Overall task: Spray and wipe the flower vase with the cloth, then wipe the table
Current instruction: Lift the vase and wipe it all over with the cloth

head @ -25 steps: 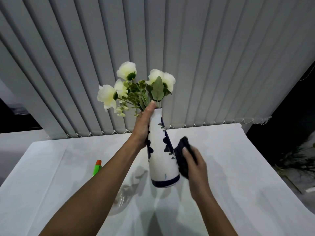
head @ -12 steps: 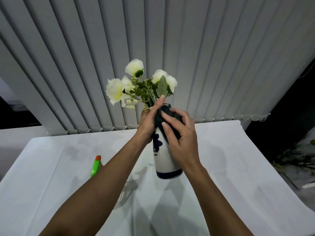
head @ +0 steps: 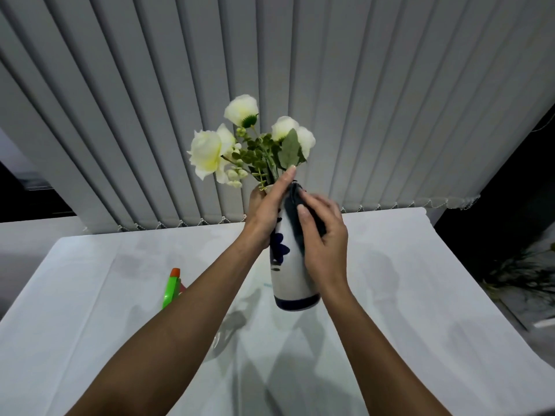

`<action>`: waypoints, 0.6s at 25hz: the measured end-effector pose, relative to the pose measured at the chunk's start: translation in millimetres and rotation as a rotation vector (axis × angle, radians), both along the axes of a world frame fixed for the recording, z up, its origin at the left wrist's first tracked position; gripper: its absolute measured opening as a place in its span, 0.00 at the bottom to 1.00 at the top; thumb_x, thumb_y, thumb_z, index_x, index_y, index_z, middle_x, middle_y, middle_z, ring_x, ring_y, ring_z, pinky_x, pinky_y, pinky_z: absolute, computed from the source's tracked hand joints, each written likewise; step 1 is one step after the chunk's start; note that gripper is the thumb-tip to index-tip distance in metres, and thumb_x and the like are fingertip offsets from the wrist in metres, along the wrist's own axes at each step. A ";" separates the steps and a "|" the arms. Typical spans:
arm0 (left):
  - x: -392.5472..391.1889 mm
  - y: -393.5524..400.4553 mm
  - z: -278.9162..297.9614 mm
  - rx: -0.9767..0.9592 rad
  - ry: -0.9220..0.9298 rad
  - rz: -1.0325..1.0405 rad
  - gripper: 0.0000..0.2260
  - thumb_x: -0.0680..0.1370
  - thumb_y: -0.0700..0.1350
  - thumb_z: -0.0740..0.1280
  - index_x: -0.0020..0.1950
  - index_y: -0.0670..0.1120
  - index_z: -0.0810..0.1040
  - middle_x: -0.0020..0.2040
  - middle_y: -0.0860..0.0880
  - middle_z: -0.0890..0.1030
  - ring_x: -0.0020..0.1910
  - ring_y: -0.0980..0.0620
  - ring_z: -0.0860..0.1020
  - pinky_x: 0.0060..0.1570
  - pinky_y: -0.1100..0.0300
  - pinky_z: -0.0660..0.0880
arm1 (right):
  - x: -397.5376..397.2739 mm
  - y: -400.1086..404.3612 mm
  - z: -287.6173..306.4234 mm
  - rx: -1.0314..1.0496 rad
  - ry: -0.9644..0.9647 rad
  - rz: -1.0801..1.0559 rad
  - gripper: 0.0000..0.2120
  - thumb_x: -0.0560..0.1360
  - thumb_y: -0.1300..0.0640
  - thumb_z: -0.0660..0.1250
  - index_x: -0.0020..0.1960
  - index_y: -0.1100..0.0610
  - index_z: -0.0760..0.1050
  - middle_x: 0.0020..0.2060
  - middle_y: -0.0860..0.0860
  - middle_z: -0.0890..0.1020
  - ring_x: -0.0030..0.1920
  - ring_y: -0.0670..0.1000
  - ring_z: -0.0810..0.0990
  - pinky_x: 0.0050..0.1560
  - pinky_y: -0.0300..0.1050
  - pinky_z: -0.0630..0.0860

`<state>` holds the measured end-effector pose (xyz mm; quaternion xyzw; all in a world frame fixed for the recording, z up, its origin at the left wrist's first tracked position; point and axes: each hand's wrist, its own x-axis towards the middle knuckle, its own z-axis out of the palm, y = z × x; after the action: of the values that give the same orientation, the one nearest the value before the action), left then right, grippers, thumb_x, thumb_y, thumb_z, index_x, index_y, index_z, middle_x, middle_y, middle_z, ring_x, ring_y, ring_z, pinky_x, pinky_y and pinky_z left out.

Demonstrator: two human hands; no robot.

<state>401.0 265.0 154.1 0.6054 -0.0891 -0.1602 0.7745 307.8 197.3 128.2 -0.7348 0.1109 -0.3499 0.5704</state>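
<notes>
A white vase (head: 286,277) with dark blue markings is held up above the white table (head: 420,280), tilted a little to the left. White flowers (head: 210,151) with green leaves stick out of its top. My left hand (head: 265,211) grips the vase around its neck from the left. My right hand (head: 322,235) presses a dark cloth (head: 295,205) against the upper right side of the vase, just below the neck. A green spray bottle (head: 171,288) with an orange tip lies on the table to the left, partly hidden by my left forearm.
Grey vertical blinds (head: 360,100) hang right behind the table's far edge. A dark gap and a plant (head: 522,271) lie beyond the table's right edge. A clear glass object (head: 222,337) shows faintly on the table under my left forearm.
My right hand with the cloth went from the vase's lower right side up to the neck, and has now slid slightly down. The vase has shifted a little to the right and nearer upright.
</notes>
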 end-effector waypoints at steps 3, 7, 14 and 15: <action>1.2 0.8 8.4 -0.012 0.049 0.036 0.13 0.74 0.55 0.72 0.44 0.44 0.80 0.37 0.48 0.82 0.36 0.50 0.81 0.42 0.58 0.79 | -4.8 5.2 -6.6 -0.340 -0.046 -0.056 0.14 0.79 0.55 0.67 0.64 0.50 0.80 0.62 0.48 0.76 0.62 0.49 0.73 0.63 0.33 0.67; 16.8 10.3 13.1 -0.011 0.046 0.117 0.14 0.72 0.58 0.73 0.46 0.48 0.80 0.41 0.45 0.81 0.39 0.47 0.81 0.46 0.50 0.80 | -34.1 12.8 -50.5 -0.636 -0.133 -0.105 0.13 0.77 0.57 0.69 0.61 0.52 0.83 0.63 0.53 0.78 0.57 0.58 0.72 0.61 0.45 0.71; 25.2 22.6 14.3 -0.017 0.054 0.217 0.10 0.74 0.55 0.72 0.43 0.51 0.78 0.33 0.50 0.79 0.29 0.53 0.79 0.36 0.58 0.80 | -68.6 14.2 -102.7 -0.638 -0.130 -0.134 0.17 0.70 0.66 0.74 0.57 0.53 0.85 0.62 0.51 0.75 0.54 0.59 0.76 0.57 0.41 0.73; 25.3 23.1 14.1 -0.027 0.049 0.220 0.09 0.74 0.55 0.72 0.43 0.51 0.79 0.33 0.50 0.79 0.29 0.54 0.79 0.34 0.59 0.80 | -66.4 13.6 -96.7 -0.627 -0.137 -0.129 0.16 0.71 0.66 0.74 0.57 0.53 0.85 0.62 0.51 0.76 0.54 0.59 0.75 0.57 0.42 0.73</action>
<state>426.3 288.1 168.2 0.5971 -0.0053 -0.0879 0.7973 241.4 211.0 31.4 -0.8410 0.0055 -0.4508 0.2990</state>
